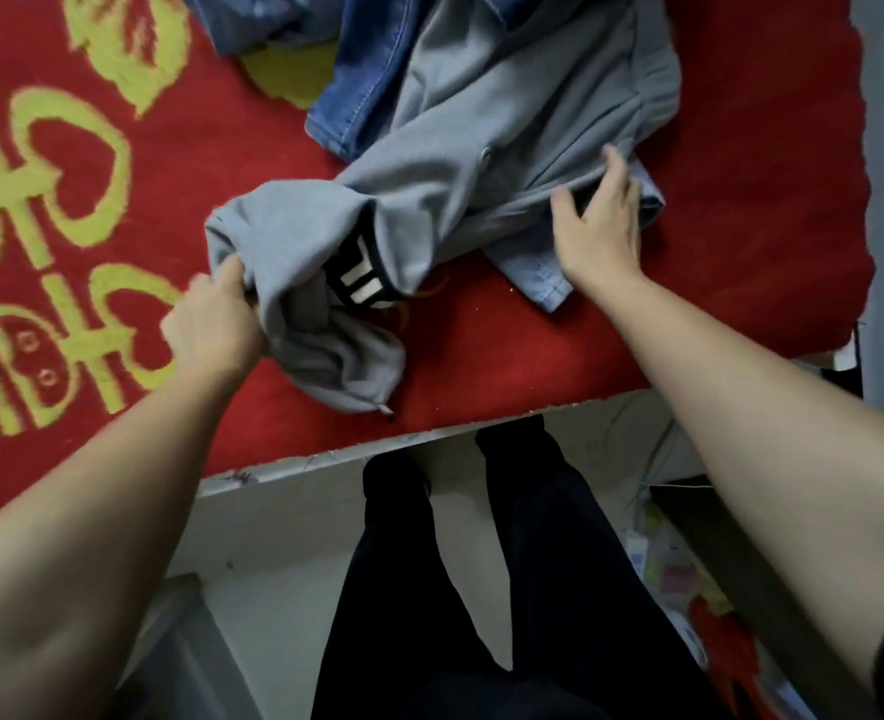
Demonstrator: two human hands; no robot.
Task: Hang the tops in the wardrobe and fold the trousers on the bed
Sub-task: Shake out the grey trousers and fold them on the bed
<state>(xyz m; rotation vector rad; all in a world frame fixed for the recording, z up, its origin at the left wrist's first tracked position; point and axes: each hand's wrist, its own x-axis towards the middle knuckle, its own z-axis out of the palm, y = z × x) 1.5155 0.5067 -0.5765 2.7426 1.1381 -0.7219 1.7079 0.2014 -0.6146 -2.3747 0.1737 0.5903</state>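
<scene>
Grey trousers (481, 148) lie across the red bed cover (559, 345), one leg bunched up near the front edge with a black-and-white striped band (359, 275) showing. My left hand (216, 324) grips the bunched grey cloth at its left end. On the right side of the trousers, my right hand (603, 220) rests with fingers spread and nearly straight, pressing the cloth down. Blue denim jeans (362, 96) lie partly under the grey trousers. A pale blue garment (538, 278) pokes out beneath my right wrist.
The red cover carries large yellow-green patterns (66, 200) on the left. The bed's white front edge (377, 449) runs in front of my dark-trousered legs (481, 589). Small clutter (679, 574) lies on the floor at the right, and a grey box (185, 657) stands at the lower left.
</scene>
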